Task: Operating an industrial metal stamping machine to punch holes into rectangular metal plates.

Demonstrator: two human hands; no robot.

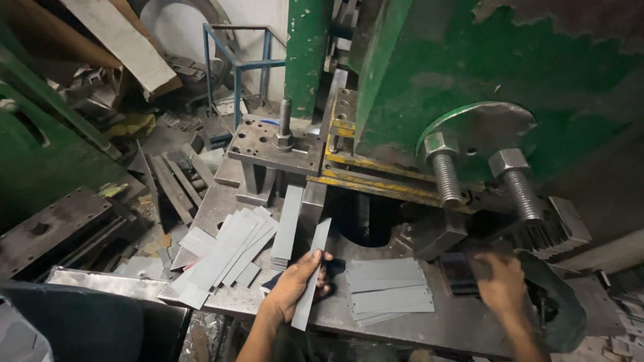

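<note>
Beside the green press, the left hand (295,285) is pinching a long grey metal strip (312,271) lengthwise, while the right hand (500,281), blurred with grip unclear, is lying nearer the stacked grey plates (388,289).

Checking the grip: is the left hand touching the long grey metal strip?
Touching. The head view shows the left hand with its fingers wrapped around the metal strip.
</note>
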